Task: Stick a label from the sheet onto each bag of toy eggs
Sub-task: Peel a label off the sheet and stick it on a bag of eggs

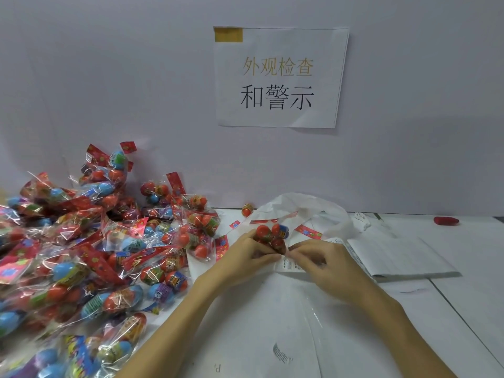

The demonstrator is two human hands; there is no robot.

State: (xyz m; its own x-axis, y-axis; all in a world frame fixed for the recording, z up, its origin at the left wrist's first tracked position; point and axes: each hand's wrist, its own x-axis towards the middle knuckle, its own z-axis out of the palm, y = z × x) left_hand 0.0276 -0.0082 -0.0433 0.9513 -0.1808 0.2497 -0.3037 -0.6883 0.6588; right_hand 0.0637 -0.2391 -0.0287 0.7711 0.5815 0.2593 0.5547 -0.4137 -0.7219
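At the middle of the bench (354, 336), a bag of toy eggs (272, 237) is held in the curled grip of the left hand (252, 257). A white label (289, 266) at the bag's near edge is pinched by the right hand (321, 264). A heap of bags (90, 255) is piled to the left, and the label sheet (403, 255) lies to the right.

Red and blue toy eggs (272, 234), white label (289, 264)

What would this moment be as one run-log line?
left hand: holds bag of eggs | right hand: presses label onto bag | pile of bags: left
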